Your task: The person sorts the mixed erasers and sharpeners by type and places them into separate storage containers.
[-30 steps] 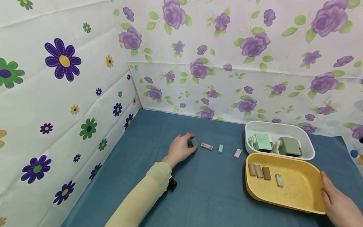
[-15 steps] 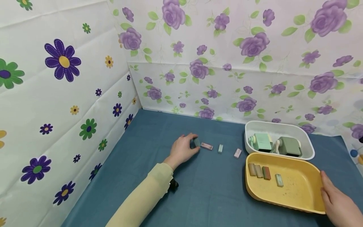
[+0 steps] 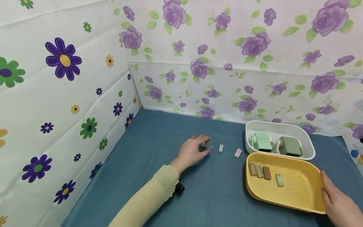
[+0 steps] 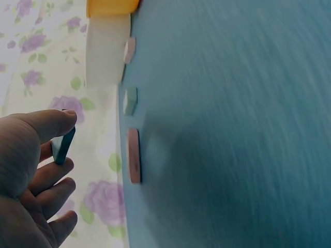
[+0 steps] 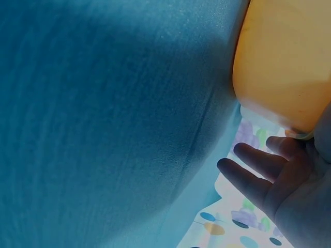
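Observation:
My left hand (image 3: pixel 191 152) pinches a dark teal block (image 4: pixel 63 145) between thumb and fingertips. In the head view it hovers over a pink block (image 4: pixel 134 156), which is partly hidden behind the held piece. Right of it on the blue cloth lie a small mint block (image 3: pixel 220 148) and a pale pink block (image 3: pixel 238 153), spaced apart in a row. At the far right, my right hand (image 3: pixel 338 200) holds the rim of a yellow tray (image 3: pixel 306 186) between thumb and forefinger. In the right wrist view its other fingers stick out beyond the rim.
Several blocks sit in the yellow tray: tan ones, a red-green block (image 3: pixel 266 173) and a pale green block (image 3: pixel 279 180). Behind it a white tray (image 3: pixel 307 145) holds a mint bottle-like item (image 3: pixel 262 142) and a grey-green one (image 3: pixel 290 146). Flowered sheets border the back and left.
My left hand, with the dark teal block, has moved right from beside the pink block until it overlaps it in the head view. My right hand and the trays stay put.

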`<control>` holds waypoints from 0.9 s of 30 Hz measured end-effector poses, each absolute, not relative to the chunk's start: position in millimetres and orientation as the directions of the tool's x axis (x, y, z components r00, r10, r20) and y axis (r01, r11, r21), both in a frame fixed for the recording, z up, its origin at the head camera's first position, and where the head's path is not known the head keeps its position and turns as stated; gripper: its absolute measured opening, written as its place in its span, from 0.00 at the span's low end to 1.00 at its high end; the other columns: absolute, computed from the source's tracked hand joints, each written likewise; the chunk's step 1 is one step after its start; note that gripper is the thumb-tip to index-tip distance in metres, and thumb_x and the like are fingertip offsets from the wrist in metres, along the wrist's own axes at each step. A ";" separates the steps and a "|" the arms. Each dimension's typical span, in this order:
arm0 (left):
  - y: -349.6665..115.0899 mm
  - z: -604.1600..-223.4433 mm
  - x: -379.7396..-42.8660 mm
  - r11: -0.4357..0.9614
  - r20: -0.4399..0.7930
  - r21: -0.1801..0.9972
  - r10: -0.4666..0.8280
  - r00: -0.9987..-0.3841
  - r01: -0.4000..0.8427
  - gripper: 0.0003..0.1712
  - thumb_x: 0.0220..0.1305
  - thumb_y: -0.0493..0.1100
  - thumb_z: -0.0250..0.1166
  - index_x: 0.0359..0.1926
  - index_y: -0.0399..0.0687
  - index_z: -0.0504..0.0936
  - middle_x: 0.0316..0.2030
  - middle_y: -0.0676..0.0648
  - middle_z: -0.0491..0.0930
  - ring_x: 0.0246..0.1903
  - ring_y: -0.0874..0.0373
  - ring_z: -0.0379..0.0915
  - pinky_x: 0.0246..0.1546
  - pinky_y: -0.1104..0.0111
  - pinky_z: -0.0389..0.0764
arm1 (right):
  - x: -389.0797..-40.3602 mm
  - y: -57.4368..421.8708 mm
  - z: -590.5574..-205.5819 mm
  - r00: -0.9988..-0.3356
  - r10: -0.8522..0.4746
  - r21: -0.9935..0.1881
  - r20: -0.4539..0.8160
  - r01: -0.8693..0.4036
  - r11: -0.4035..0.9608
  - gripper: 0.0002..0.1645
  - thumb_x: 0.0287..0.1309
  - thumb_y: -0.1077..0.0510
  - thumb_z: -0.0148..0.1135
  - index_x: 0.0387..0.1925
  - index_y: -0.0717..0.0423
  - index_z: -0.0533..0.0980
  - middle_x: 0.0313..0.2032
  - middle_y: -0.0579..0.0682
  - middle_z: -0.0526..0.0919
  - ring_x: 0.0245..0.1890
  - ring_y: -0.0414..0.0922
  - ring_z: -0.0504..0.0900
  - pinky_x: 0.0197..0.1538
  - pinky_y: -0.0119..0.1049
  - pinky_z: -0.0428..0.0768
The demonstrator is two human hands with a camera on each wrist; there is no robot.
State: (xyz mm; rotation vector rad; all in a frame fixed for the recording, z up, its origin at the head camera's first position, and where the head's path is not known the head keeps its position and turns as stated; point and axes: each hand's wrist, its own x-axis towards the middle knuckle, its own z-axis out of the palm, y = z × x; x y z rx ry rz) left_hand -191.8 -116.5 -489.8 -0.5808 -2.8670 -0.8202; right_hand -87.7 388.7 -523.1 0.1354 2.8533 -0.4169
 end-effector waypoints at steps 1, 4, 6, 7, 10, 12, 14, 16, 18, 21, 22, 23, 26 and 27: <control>-113.7 -488.7 -191.1 0.779 0.205 0.485 0.340 -0.918 0.397 0.31 0.72 0.52 0.74 0.72 0.55 0.81 0.70 0.43 0.78 0.71 0.40 0.72 0.69 0.44 0.75 | -87.6 388.8 -523.2 -0.964 0.058 -0.267 -0.258 0.129 0.955 0.44 0.84 0.63 0.41 0.78 0.72 0.24 0.77 0.79 0.34 0.70 0.84 0.54 0.68 0.77 0.61; -104.8 -486.4 -188.7 0.777 0.211 0.470 0.363 -0.908 0.420 0.31 0.72 0.52 0.74 0.73 0.55 0.80 0.70 0.45 0.78 0.71 0.43 0.73 0.71 0.47 0.74 | -87.4 389.2 -523.4 -0.969 0.064 -0.261 -0.238 0.128 0.957 0.44 0.84 0.64 0.42 0.78 0.72 0.25 0.77 0.79 0.36 0.69 0.84 0.55 0.68 0.76 0.62; -98.6 -485.0 -186.6 0.769 0.212 0.470 0.378 -0.901 0.433 0.32 0.72 0.52 0.74 0.73 0.55 0.80 0.70 0.44 0.78 0.69 0.43 0.75 0.69 0.47 0.76 | -87.5 389.5 -523.9 -0.972 0.062 -0.260 -0.227 0.122 0.958 0.44 0.84 0.64 0.41 0.78 0.72 0.25 0.77 0.79 0.36 0.69 0.84 0.56 0.67 0.76 0.62; -95.6 -484.6 -185.5 0.766 0.211 0.470 0.385 -0.898 0.439 0.32 0.72 0.53 0.74 0.73 0.56 0.80 0.70 0.43 0.78 0.68 0.42 0.76 0.67 0.47 0.78 | -87.6 389.6 -524.1 -0.973 0.063 -0.257 -0.221 0.120 0.959 0.44 0.84 0.64 0.42 0.79 0.71 0.25 0.77 0.79 0.37 0.68 0.84 0.57 0.67 0.76 0.62; -85.7 -484.0 -181.8 0.753 0.206 0.473 0.411 -0.888 0.458 0.32 0.72 0.54 0.73 0.73 0.56 0.80 0.70 0.42 0.77 0.68 0.40 0.75 0.65 0.47 0.80 | -87.7 389.5 -524.8 -0.975 0.065 -0.252 -0.212 0.118 0.960 0.44 0.83 0.64 0.42 0.79 0.71 0.25 0.77 0.79 0.38 0.68 0.84 0.58 0.67 0.76 0.63; -78.7 -483.5 -178.9 0.747 0.209 0.469 0.425 -0.881 0.472 0.32 0.73 0.55 0.73 0.73 0.56 0.80 0.71 0.42 0.78 0.69 0.39 0.74 0.66 0.46 0.79 | -87.5 389.5 -525.0 -0.975 0.061 -0.254 -0.215 0.116 0.960 0.44 0.84 0.64 0.41 0.79 0.70 0.25 0.77 0.79 0.38 0.67 0.84 0.58 0.67 0.76 0.63; -71.4 -482.8 -175.7 0.738 0.215 0.463 0.444 -0.870 0.491 0.31 0.73 0.56 0.72 0.73 0.56 0.80 0.70 0.43 0.78 0.71 0.38 0.72 0.66 0.47 0.79 | -87.4 389.7 -525.2 -0.975 0.056 -0.255 -0.215 0.112 0.960 0.44 0.84 0.64 0.41 0.79 0.71 0.25 0.77 0.80 0.38 0.67 0.84 0.58 0.67 0.76 0.63; -63.6 -481.5 -172.1 0.725 0.220 0.461 0.466 -0.857 0.513 0.31 0.73 0.57 0.72 0.72 0.56 0.80 0.70 0.44 0.79 0.71 0.43 0.73 0.69 0.49 0.76 | -87.1 390.0 -525.3 -0.974 0.050 -0.259 -0.220 0.107 0.960 0.44 0.84 0.64 0.41 0.79 0.71 0.25 0.77 0.80 0.37 0.67 0.85 0.58 0.67 0.77 0.63; -55.4 -479.7 -167.4 0.710 0.223 0.461 0.487 -0.844 0.532 0.31 0.74 0.57 0.71 0.72 0.57 0.80 0.70 0.46 0.79 0.71 0.46 0.73 0.70 0.53 0.76 | -86.7 390.6 -525.7 -0.974 0.045 -0.261 -0.220 0.104 0.960 0.44 0.84 0.63 0.41 0.79 0.71 0.25 0.77 0.80 0.37 0.68 0.84 0.57 0.67 0.77 0.62; -42.5 -475.5 -158.5 0.682 0.217 0.476 0.521 -0.825 0.556 0.31 0.74 0.58 0.70 0.73 0.57 0.79 0.71 0.47 0.77 0.73 0.48 0.71 0.71 0.57 0.75 | -86.4 391.1 -526.1 -0.976 0.041 -0.262 -0.213 0.097 0.960 0.44 0.84 0.63 0.41 0.79 0.71 0.25 0.77 0.79 0.37 0.68 0.84 0.57 0.66 0.77 0.62; -37.9 -474.1 -155.6 0.672 0.217 0.478 0.534 -0.817 0.566 0.31 0.75 0.58 0.70 0.74 0.57 0.79 0.72 0.47 0.76 0.73 0.49 0.70 0.71 0.58 0.74 | -86.4 391.1 -526.1 -0.977 0.039 -0.261 -0.208 0.094 0.961 0.43 0.84 0.63 0.41 0.79 0.71 0.25 0.77 0.79 0.37 0.68 0.84 0.58 0.66 0.77 0.62; -33.1 -472.6 -152.5 0.661 0.217 0.482 0.546 -0.809 0.575 0.31 0.75 0.58 0.69 0.74 0.57 0.79 0.72 0.47 0.76 0.74 0.49 0.70 0.71 0.59 0.74 | -86.5 391.2 -526.0 -0.978 0.037 -0.260 -0.203 0.090 0.961 0.43 0.84 0.63 0.41 0.79 0.71 0.26 0.77 0.79 0.38 0.68 0.84 0.58 0.66 0.77 0.62; -17.3 -468.8 -144.7 0.627 0.221 0.479 0.591 -0.776 0.614 0.30 0.76 0.57 0.68 0.74 0.57 0.79 0.73 0.48 0.75 0.73 0.57 0.69 0.75 0.65 0.66 | -86.7 390.9 -525.0 -0.980 0.032 -0.255 -0.197 0.083 0.963 0.44 0.83 0.64 0.41 0.79 0.71 0.26 0.77 0.80 0.39 0.67 0.84 0.59 0.65 0.77 0.63; -11.7 -468.0 -142.8 0.615 0.227 0.472 0.608 -0.761 0.632 0.30 0.76 0.57 0.67 0.73 0.56 0.79 0.72 0.49 0.76 0.73 0.60 0.70 0.76 0.67 0.64 | -86.4 390.7 -524.7 -0.978 0.030 -0.259 -0.207 0.084 0.962 0.44 0.84 0.64 0.41 0.79 0.71 0.25 0.77 0.80 0.39 0.67 0.84 0.59 0.66 0.78 0.63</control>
